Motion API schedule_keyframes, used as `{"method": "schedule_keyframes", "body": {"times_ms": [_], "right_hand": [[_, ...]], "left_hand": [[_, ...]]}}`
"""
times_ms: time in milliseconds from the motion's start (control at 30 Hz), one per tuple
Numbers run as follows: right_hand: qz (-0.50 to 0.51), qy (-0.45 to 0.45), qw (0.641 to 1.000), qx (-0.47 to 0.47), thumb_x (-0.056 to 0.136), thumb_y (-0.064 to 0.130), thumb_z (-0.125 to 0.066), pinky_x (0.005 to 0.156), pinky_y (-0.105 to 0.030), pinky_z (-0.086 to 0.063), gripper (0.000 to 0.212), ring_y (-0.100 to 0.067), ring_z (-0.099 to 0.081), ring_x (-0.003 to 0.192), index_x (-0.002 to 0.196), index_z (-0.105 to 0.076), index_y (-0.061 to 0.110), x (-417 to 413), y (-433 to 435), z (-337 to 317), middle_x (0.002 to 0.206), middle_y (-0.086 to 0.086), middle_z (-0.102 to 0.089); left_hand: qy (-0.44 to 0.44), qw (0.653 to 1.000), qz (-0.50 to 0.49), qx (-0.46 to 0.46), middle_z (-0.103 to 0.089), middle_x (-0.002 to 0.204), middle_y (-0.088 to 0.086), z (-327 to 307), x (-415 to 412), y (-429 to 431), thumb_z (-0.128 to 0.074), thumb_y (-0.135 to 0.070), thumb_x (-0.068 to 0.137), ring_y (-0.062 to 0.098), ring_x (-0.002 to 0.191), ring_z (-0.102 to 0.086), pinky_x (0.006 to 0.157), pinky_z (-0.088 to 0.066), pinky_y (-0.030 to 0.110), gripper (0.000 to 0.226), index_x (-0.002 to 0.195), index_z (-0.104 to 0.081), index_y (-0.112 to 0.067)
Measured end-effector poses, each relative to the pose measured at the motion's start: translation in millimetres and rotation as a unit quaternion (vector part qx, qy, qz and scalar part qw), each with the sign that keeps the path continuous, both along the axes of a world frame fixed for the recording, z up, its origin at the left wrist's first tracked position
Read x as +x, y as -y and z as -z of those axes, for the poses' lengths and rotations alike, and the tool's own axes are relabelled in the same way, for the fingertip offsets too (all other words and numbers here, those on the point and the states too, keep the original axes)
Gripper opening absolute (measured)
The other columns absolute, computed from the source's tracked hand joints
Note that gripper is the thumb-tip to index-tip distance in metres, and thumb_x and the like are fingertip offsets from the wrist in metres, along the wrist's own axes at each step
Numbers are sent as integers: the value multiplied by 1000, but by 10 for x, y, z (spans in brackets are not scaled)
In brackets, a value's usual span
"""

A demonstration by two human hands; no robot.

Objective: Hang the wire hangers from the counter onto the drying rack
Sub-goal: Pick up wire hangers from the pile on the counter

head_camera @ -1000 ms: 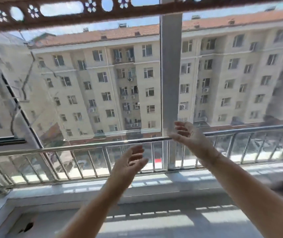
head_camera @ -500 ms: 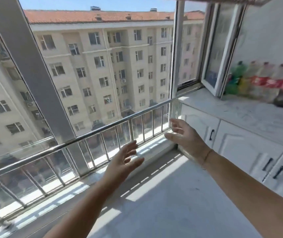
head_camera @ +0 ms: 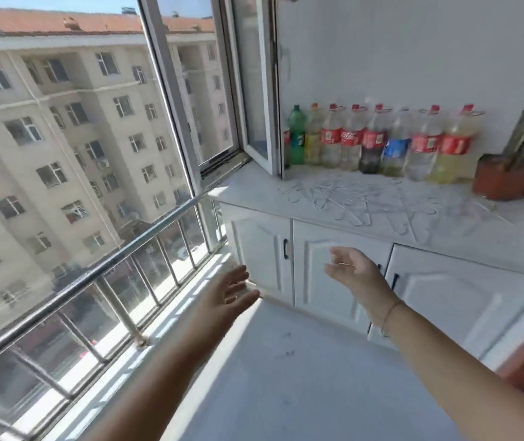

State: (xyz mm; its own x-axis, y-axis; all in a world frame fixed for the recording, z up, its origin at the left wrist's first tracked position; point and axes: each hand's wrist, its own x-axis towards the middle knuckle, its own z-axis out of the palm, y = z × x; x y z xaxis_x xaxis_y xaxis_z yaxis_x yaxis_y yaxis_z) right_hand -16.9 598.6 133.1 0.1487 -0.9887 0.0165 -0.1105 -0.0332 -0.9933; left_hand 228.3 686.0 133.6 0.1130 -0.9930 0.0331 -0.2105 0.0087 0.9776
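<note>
On counter (head_camera: 248, 189), wire hangers (head_camera: 349, 202) lie well apart from fingers (head_camera: 236, 280).

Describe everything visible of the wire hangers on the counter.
The wire hangers are thin, pale, metal-looking wire, lying flat in a loose tangled heap on the white counter, in front of the row of bottles. Their loops overlap; blur hides their number. Neither the left hand nor the right hand touches them.

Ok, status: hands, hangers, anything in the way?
Left hand and right hand open, empty. Thin white wire hangers lie on white counter, untouched. No obstruction seen.
</note>
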Motion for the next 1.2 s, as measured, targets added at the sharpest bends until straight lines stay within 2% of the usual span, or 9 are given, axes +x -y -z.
{"method": "schedule_keyframes", "body": {"times_ms": [100,300,500,700,867,967,1100,1133,1200], "right_hand": [[42,0,999,12,82,17,-66,80,-18,-42,27,-14,-56,101,108,-59,21,-199,364,13,104,1,-57],[118,-7,992,40,83,16,-65,71,-17,-42,26,-10,-57,91,109,-60,16,-608,1049,79,102,0,-60],[144,1,987,68,83,15,-65,95,-31,-45,22,-16,-58,102,105,-60,16,-991,1880,259,107,-4,-62],[128,37,987,95,84,11,-63,76,-23,-44,18,-15,-53,89,102,-60,12,-1308,3057,386,99,-3,-61],[91,70,984,138,87,9,-59,69,-24,-43,18,-15,-54,81,104,-59,7,-1539,4100,433,88,-2,-61],[69,103,977,174,90,12,-56,69,-21,-47,16,-12,-58,78,105,-59,9,-1600,4678,497,86,-3,-61],[53,156,959,230,91,17,-54,66,-22,-46,6,-12,-58,77,89,-59,13,-1561,5312,643,82,-2,-61],[52,160,956,239,91,17,-54,64,-21,-47,8,-12,-58,76,86,-59,14,-1541,5453,684,81,-2,-60],[48,164,953,252,91,18,-54,64,-21,-47,9,-12,-58,75,84,-59,16,-1502,5724,748,82,-2,-61]], "left_hand": [[-12,999,26,20,-63,122,-6,37,-96,592,-74,-37,68,12,115,-58,102,-45,37,61,125,-55,-26],[-13,994,92,62,-61,122,-11,165,-461,1663,-71,-36,73,8,114,-57,98,-46,34,45,115,-57,-36],[-6,989,114,95,-61,122,-12,379,-868,2643,-71,-44,66,6,113,-57,98,-44,31,55,118,-56,-32],[-13,991,88,99,-60,122,-8,510,-1260,3726,-68,-24,84,8,113,-57,92,-42,26,37,119,-56,-29],[-2,994,37,104,-60,122,-6,519,-1629,4561,-63,-23,87,2,105,-57,74,-43,19,39,125,-55,-21],[-5,993,17,117,-60,120,-7,516,-1800,4929,-61,-22,89,-7,97,-55,79,-43,25,38,126,-53,-20],[1,988,-4,153,-61,121,-4,634,-1840,5329,-62,-22,88,-7,98,-55,95,-43,37,38,126,-55,-17],[0,988,-9,157,-62,121,-3,680,-1819,5450,-63,-22,88,-5,100,-56,95,-43,36,38,125,-55,-16],[-3,987,-15,161,-62,121,-1,768,-1781,5729,-64,-21,87,-3,100,-58,87,-43,22,38,124,-56,-16]]}}
